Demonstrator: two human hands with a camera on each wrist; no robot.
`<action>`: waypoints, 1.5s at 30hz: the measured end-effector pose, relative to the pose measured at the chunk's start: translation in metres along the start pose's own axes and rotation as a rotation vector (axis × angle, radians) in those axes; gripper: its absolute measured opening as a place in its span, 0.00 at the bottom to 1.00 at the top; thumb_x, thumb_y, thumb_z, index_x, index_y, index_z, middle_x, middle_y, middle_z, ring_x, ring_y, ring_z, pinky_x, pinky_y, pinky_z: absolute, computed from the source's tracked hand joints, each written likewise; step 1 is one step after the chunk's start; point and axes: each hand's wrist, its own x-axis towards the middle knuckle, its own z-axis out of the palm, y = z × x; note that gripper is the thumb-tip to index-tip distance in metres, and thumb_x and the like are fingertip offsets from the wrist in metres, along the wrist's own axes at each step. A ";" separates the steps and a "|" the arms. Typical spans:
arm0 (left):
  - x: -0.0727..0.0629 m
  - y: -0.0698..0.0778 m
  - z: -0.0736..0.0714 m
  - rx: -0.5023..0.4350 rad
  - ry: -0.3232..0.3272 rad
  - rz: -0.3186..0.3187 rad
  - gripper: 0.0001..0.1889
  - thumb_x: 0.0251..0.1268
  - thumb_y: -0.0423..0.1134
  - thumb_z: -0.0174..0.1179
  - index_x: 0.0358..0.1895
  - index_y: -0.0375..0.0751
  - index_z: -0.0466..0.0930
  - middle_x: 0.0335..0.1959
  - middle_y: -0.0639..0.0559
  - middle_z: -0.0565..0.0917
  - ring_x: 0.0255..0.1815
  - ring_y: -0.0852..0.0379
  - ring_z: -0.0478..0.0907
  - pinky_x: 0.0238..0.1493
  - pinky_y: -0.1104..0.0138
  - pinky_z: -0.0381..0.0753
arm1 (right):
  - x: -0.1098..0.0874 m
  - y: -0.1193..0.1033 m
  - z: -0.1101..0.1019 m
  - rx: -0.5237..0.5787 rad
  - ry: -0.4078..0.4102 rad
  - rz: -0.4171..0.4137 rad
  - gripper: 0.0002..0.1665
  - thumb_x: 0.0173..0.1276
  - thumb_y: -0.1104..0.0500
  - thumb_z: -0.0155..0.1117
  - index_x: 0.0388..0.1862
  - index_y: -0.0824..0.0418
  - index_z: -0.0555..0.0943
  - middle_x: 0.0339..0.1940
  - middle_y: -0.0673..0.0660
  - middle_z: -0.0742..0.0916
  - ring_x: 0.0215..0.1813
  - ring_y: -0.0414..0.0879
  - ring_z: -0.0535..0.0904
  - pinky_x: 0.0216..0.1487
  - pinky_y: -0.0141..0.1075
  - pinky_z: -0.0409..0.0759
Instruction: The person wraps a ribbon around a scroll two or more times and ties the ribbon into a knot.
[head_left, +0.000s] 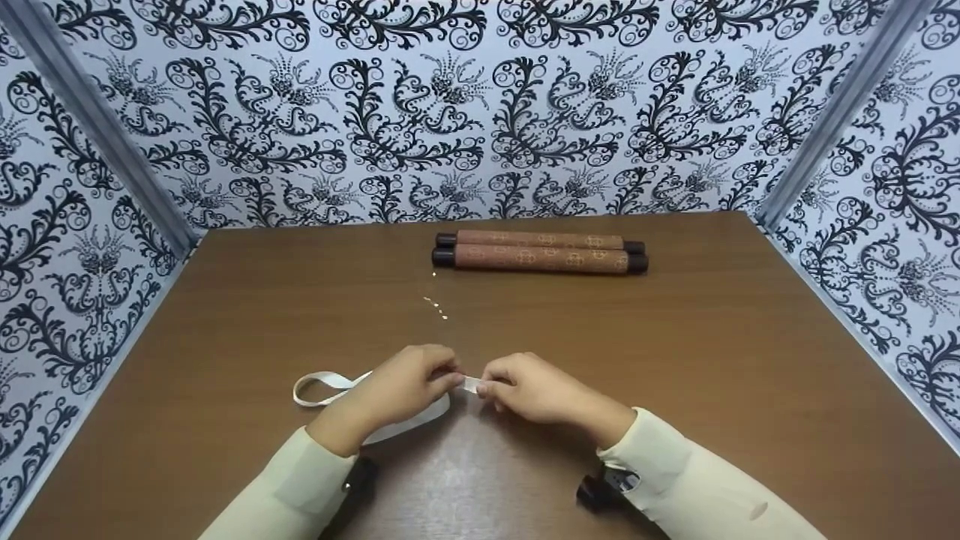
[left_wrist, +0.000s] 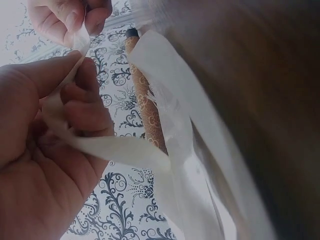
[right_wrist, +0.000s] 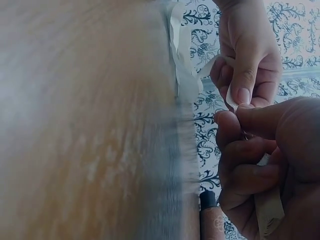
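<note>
A white fabric ribbon (head_left: pixel 405 427) lies in loose loops on the table beneath and left of my left hand (head_left: pixel 405 386). The thumb and fingers of that hand pinch it near one part. Just across a short taut stretch, my right hand (head_left: pixel 536 390) pinches the ribbon too, fingertips close to those of the left. In the left wrist view the ribbon (left_wrist: pixel 120 149) runs across the left palm and down to the folded lengths, one with frayed threads. From under the curled right fingers a frayed tail (right_wrist: pixel 270 212) of ribbon shows in the right wrist view.
Two brown patterned rolls (head_left: pixel 540 257) with black ends lie side by side near the table's back edge. Several small pale specks (head_left: pixel 435 304) are on the brown table (head_left: pixel 712 337) in front of them. Patterned black-and-white walls (head_left: pixel 465 112) enclose the back and sides.
</note>
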 end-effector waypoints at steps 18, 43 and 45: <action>0.000 0.004 -0.002 -0.133 -0.008 -0.122 0.07 0.75 0.43 0.61 0.36 0.50 0.85 0.23 0.64 0.73 0.23 0.65 0.66 0.25 0.71 0.65 | -0.003 0.005 -0.010 0.059 0.007 0.026 0.14 0.78 0.54 0.62 0.32 0.60 0.85 0.21 0.43 0.79 0.23 0.39 0.72 0.26 0.32 0.71; 0.004 0.012 -0.012 -0.313 0.021 -0.202 0.12 0.79 0.46 0.59 0.39 0.42 0.86 0.22 0.61 0.73 0.21 0.63 0.65 0.24 0.71 0.65 | -0.011 0.015 -0.058 0.080 0.013 0.051 0.13 0.76 0.57 0.64 0.36 0.65 0.87 0.21 0.48 0.80 0.22 0.39 0.70 0.24 0.31 0.68; 0.007 0.011 -0.014 -0.265 0.037 -0.184 0.12 0.78 0.45 0.60 0.38 0.42 0.86 0.23 0.61 0.73 0.23 0.63 0.65 0.27 0.71 0.65 | -0.013 0.019 -0.065 0.081 0.006 0.056 0.13 0.76 0.56 0.65 0.36 0.65 0.87 0.21 0.49 0.81 0.22 0.39 0.70 0.24 0.30 0.69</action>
